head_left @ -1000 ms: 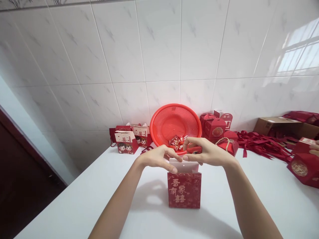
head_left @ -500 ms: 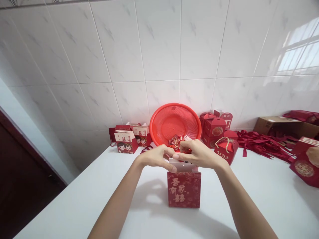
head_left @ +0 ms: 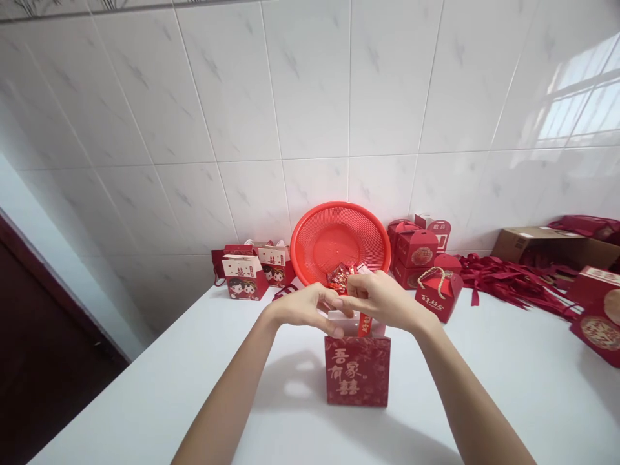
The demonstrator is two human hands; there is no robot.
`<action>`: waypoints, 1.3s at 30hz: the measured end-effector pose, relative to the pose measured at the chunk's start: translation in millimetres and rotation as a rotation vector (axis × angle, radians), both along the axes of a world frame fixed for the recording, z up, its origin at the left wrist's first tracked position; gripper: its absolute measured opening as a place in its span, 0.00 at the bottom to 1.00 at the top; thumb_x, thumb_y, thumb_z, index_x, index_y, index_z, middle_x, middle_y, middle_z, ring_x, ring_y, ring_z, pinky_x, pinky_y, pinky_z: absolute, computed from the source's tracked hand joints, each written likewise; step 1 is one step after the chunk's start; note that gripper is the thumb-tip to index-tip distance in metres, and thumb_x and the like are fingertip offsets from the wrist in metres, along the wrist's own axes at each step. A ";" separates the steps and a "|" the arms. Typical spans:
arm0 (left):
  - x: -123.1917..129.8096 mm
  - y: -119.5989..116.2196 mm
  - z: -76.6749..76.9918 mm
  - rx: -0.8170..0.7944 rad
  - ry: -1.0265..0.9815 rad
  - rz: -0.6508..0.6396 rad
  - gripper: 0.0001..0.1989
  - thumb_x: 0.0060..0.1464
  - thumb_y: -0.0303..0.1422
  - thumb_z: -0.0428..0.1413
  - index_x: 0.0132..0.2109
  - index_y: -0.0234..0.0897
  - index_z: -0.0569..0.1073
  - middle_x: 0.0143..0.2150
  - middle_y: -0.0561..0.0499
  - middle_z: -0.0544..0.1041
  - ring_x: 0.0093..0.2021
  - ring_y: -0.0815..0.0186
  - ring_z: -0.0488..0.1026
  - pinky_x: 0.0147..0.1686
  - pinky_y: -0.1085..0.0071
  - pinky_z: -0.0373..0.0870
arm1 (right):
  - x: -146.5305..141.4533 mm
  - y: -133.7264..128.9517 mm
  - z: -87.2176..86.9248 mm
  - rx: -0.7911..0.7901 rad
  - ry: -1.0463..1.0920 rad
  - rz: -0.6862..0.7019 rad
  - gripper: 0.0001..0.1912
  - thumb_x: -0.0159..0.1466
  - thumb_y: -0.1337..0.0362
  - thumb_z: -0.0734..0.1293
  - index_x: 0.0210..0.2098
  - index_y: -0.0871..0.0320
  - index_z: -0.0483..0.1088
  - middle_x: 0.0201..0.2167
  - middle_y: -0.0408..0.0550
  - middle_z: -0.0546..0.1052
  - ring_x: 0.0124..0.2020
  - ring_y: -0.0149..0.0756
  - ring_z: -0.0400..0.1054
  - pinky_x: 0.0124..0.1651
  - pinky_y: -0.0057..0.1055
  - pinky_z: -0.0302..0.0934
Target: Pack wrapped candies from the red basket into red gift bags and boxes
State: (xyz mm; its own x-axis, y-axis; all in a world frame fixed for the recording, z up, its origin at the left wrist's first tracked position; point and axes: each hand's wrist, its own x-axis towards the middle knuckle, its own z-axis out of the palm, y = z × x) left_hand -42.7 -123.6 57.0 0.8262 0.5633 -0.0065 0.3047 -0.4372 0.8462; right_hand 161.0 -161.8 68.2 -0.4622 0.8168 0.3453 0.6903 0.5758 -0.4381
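Observation:
A dark red box (head_left: 357, 373) with pale lettering stands upright near the middle of the white table, its pale top flap raised. My left hand (head_left: 310, 309) pinches the left side of the box's top between thumb and fingers. Above the opening, my right hand (head_left: 375, 298) is closed with fingertips together; what it may hold is hidden. A red strip with gold characters (head_left: 365, 325) shows under it, in the mouth of the box. Just behind, red wrapped pieces (head_left: 339, 278) lie in the tilted red basket (head_left: 296, 240).
Small red and cream boxes (head_left: 242, 288) stand back left. Right of the basket are stacked red boxes (head_left: 416, 248) and one with a rope handle (head_left: 438, 298). Dark red ribbons (head_left: 508, 281), a cardboard box (head_left: 511, 244) and more red packaging (head_left: 598, 329) lie farther right.
The red strip with gold characters now shows in the box opening beneath my right hand. Both hands have barely moved. At the far right, the red packaging has shifted slightly.

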 end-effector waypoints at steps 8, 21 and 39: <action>-0.6 -1.5 2.3 0.028 0.039 0.011 0.22 0.44 0.39 0.69 0.49 0.43 0.81 0.48 0.49 0.81 0.53 0.54 0.73 0.55 0.60 0.66 | -5.1 1.7 -2.2 0.084 -0.059 -0.089 0.21 0.67 0.57 0.65 0.21 0.56 0.57 0.19 0.41 0.67 0.22 0.29 0.54 0.29 0.29 0.43; 1.9 -24.8 -27.6 -0.167 -0.202 0.274 0.16 0.45 0.37 0.67 0.42 0.37 0.81 0.45 0.48 0.80 0.45 0.60 0.73 0.46 0.67 0.68 | 25.6 -9.6 6.9 0.002 0.238 0.031 0.17 0.68 0.53 0.64 0.27 0.58 0.66 0.25 0.41 0.71 0.27 0.30 0.62 0.30 0.27 0.53; -15.5 -81.8 -126.2 -0.248 -0.531 0.882 0.29 0.50 0.57 0.60 0.46 0.36 0.79 0.44 0.41 0.80 0.45 0.53 0.77 0.47 0.62 0.72 | 32.3 -26.0 -91.9 -0.418 0.886 0.045 0.29 0.58 0.37 0.67 0.23 0.58 0.66 0.23 0.43 0.67 0.28 0.36 0.64 0.34 0.32 0.61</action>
